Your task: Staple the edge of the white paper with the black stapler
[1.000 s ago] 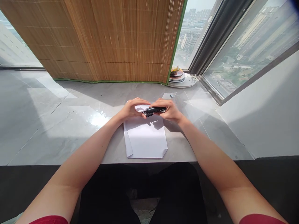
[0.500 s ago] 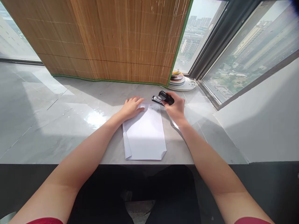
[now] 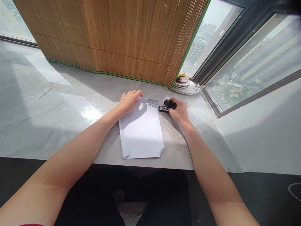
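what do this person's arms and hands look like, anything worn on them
The left hand and right hand are ungloved. The left arm and right arm are bare, with no watch visible. A sliver of red sleeve shows on the left arm; the right sleeve is out of view.

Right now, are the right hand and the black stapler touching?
Touching. The head view shows the right hand gripping the black stapler by one end, with the other end sticking out toward the paper.

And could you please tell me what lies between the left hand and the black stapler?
The upper part of the white paper, with its patch of dark marks, as the head view shows.
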The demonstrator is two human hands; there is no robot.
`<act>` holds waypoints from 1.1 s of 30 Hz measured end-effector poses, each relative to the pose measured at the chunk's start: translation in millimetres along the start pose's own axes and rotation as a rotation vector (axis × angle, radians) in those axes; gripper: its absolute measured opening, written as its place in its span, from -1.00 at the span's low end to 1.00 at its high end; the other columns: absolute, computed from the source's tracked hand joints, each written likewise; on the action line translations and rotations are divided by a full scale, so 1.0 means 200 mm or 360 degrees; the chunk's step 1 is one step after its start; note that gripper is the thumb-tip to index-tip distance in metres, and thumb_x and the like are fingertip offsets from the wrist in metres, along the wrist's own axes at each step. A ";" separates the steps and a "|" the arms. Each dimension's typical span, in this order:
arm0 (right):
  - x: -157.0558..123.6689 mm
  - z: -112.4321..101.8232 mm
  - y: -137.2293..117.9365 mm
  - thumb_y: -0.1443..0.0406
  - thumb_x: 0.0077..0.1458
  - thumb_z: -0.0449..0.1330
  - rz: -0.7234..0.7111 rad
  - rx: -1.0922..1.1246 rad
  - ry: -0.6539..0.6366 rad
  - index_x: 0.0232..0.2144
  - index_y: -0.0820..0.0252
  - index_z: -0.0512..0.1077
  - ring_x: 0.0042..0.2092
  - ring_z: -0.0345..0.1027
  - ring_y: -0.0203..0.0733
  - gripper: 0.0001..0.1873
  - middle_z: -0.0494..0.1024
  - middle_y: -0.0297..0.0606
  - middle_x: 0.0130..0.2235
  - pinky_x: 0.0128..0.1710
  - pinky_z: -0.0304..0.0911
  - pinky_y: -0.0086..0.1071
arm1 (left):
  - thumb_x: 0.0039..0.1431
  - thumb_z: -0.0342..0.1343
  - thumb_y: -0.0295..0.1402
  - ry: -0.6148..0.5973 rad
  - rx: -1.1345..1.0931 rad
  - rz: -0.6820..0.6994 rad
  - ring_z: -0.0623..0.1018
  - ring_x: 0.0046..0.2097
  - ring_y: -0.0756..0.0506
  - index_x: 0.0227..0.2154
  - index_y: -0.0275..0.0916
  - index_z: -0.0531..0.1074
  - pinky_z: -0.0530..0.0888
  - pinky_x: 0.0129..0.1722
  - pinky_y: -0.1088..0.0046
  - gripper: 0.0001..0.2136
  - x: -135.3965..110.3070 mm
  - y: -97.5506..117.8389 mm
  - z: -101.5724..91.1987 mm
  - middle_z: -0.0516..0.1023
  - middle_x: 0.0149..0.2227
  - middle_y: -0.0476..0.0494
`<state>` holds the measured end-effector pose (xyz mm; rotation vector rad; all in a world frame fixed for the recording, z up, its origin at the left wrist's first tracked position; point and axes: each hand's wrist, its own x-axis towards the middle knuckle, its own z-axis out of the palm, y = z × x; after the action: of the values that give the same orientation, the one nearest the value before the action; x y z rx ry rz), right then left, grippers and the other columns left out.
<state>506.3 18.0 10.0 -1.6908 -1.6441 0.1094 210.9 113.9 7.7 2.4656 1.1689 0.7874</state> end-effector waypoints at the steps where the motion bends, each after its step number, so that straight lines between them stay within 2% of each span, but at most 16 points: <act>1: 0.00 0.00 -0.02 0.33 -0.05 0.23 -0.0032 0.0034 -0.0040 -0.18 0.00 0.62 -0.11 0.62 0.11 -0.66 0.74 -0.21 -0.20 0.08 0.51 0.03 | 0.41 -0.02 -0.50 -0.0002 -0.0018 -0.0007 0.54 0.05 -0.36 0.01 -0.09 0.52 0.33 0.22 -0.09 -0.71 0.00 0.00 0.01 0.58 -0.03 -0.26; 6: -0.02 -0.01 -0.08 0.29 0.03 0.26 -0.0105 0.0036 -0.0118 -0.18 0.02 0.60 -0.12 0.62 0.10 -0.74 0.74 -0.21 -0.19 0.09 0.51 0.01 | 0.41 0.01 -0.49 -0.0009 -0.0036 -0.0019 0.55 0.05 -0.36 -0.03 -0.09 0.53 0.33 0.23 -0.11 -0.75 0.02 -0.03 0.04 0.58 -0.05 -0.25; 10: -0.02 -0.01 -0.11 0.12 0.19 0.31 -0.0161 0.0037 -0.0192 -0.06 0.01 0.62 0.02 0.61 0.15 -0.72 0.74 -0.19 -0.06 0.19 0.44 0.06 | 0.42 0.12 -0.41 -0.0009 -0.0001 -0.0023 0.51 0.16 -0.43 0.02 -0.13 0.54 0.28 0.29 -0.19 -0.80 0.01 -0.02 0.05 0.56 0.05 -0.32; 13: -0.03 -0.01 -0.12 -0.02 0.42 0.16 -0.0162 0.0118 -0.0225 -0.03 -0.02 0.64 0.09 0.58 0.12 -0.64 0.74 -0.21 0.00 0.23 0.40 0.06 | 0.42 0.21 -0.26 -0.0070 -0.0107 0.0149 0.48 0.25 -0.44 0.02 -0.13 0.58 0.25 0.35 -0.19 -0.81 -0.01 0.03 0.04 0.53 0.15 -0.33; 15: -0.03 -0.01 -0.12 -0.05 0.47 0.09 -0.0151 0.0141 -0.0205 -0.05 -0.01 0.65 0.08 0.58 0.10 -0.57 0.74 -0.22 -0.01 0.23 0.40 0.04 | 0.41 0.24 -0.18 -0.0207 -0.0240 0.0322 0.49 0.26 -0.40 0.00 -0.07 0.63 0.26 0.37 -0.14 -0.79 -0.02 0.07 0.03 0.56 0.17 -0.27; 18: -0.03 0.00 -0.12 -0.07 0.47 0.09 -0.0140 0.0117 -0.0172 -0.07 0.00 0.67 0.04 0.59 0.10 -0.55 0.75 -0.21 -0.05 0.19 0.43 0.02 | 0.29 0.37 -0.09 -0.0413 -0.0430 0.0498 0.51 0.28 -0.37 0.01 0.08 0.67 0.28 0.38 -0.06 -0.73 -0.03 0.10 0.05 0.62 0.16 -0.14; 20: -0.02 0.01 -0.12 -0.06 0.48 0.07 -0.0152 0.0083 -0.0156 -0.08 0.00 0.68 0.03 0.59 0.11 -0.54 0.75 -0.21 -0.06 0.18 0.43 0.02 | 0.20 0.45 -0.08 -0.0471 -0.0490 0.0554 0.52 0.29 -0.38 0.02 0.15 0.69 0.28 0.37 -0.04 -0.68 -0.04 0.10 0.08 0.64 0.16 -0.09; 24: -0.02 0.01 -0.12 -0.03 0.49 0.06 -0.0200 0.0034 -0.0135 -0.08 0.00 0.68 0.07 0.58 0.12 -0.55 0.75 -0.18 -0.06 0.18 0.42 0.04 | 0.18 0.48 -0.09 -0.0395 -0.0530 0.0602 0.52 0.29 -0.40 -0.02 0.17 0.70 0.26 0.36 -0.07 -0.70 -0.04 0.08 0.14 0.65 0.16 -0.09; 28: -0.03 0.01 -0.11 -0.03 0.49 0.06 -0.0185 0.0023 -0.0127 -0.06 0.00 0.68 0.07 0.58 0.13 -0.55 0.75 -0.16 -0.06 0.19 0.42 0.07 | 0.19 0.47 -0.02 -0.0250 -0.0573 0.0394 0.53 0.24 -0.42 -0.02 0.12 0.70 0.33 0.31 -0.11 -0.68 -0.04 0.04 0.19 0.65 0.12 -0.15; 30: -0.03 0.01 -0.11 -0.04 0.48 0.06 -0.0178 0.0016 -0.0124 -0.05 0.00 0.68 0.06 0.58 0.14 -0.54 0.75 -0.15 -0.07 0.18 0.43 0.09 | 0.20 0.46 -0.02 -0.0269 -0.0557 0.0356 0.52 0.25 -0.43 0.00 0.10 0.69 0.32 0.32 -0.14 -0.67 -0.04 0.02 0.21 0.63 0.15 -0.17; 33: -0.03 0.01 -0.12 -0.03 0.47 0.08 -0.0181 0.0007 -0.0115 -0.06 0.02 0.69 0.04 0.57 0.14 -0.55 0.75 -0.14 -0.07 0.17 0.42 0.09 | 0.21 0.47 -0.06 -0.0361 -0.0488 0.0446 0.49 0.28 -0.44 0.02 0.11 0.69 0.28 0.36 -0.17 -0.67 -0.03 0.02 0.22 0.59 0.21 -0.16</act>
<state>484.8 10.9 18.4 -1.6027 -1.7881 0.1198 236.0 105.1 -29.2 2.4050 0.5830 0.6761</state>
